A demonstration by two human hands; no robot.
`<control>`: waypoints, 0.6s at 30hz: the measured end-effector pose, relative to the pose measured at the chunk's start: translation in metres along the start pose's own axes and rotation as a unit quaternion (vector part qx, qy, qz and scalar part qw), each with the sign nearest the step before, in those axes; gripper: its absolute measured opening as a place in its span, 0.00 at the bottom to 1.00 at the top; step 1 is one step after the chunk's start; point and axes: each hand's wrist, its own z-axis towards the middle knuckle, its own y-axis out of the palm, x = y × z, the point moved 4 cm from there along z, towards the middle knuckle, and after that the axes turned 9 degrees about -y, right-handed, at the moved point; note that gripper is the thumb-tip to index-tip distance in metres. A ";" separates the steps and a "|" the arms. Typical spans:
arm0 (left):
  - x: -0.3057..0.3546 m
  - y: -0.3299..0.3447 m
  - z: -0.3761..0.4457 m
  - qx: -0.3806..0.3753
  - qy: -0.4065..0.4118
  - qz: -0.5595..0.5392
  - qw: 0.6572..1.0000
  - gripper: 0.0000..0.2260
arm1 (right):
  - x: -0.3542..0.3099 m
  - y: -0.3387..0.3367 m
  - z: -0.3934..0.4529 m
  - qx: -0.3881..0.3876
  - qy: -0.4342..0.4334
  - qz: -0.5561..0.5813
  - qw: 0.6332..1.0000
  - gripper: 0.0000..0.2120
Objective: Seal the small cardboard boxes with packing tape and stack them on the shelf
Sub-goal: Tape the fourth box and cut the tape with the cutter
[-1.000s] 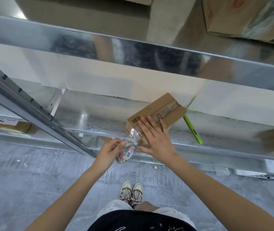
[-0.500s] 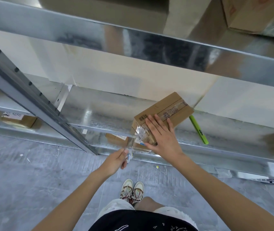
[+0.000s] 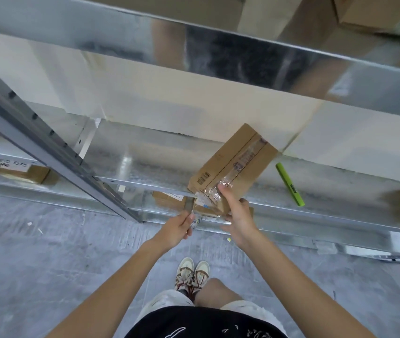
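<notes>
You stood at a metal shelf (image 3: 145,152) with the small cardboard box (image 3: 233,164) lying on its galvanised surface, its near end jutting past the front lip. A strip of clear packing tape (image 3: 240,164) ran along the box's top seam and wrinkled over the near edge. Your right hand (image 3: 236,215) gripped that near end: the thumb pressed down on the crumpled tape at the top edge while the other fingers curled round the box's end. Your left hand (image 3: 178,228), just beside and below it, had its fingers closed on the tape roll (image 3: 195,220), most of which your hand hid; a stretch of tape seemed to run from it up to the box, though blur made that hard to tell. A green marker (image 3: 289,184) lay on the shelf to the right of the box, apart from it. On the lower shelf level, behind your hands, sat another brown box (image 3: 167,200), and farther left one with a label (image 3: 21,170). Your shoes (image 3: 193,276) showed on the grey floor (image 3: 48,264) below.
</notes>
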 end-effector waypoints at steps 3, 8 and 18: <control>0.005 -0.003 -0.005 0.005 0.002 0.024 1.000 0.13 | -0.006 0.002 0.003 -0.020 -0.030 0.031 0.999 0.50; 0.009 -0.022 -0.031 0.073 0.048 0.038 0.995 0.14 | -0.019 -0.013 0.000 -0.048 -0.031 0.009 0.998 0.45; 0.072 -0.052 -0.081 0.114 0.166 0.079 0.976 0.17 | -0.061 -0.002 -0.032 -0.128 0.088 0.149 0.977 0.31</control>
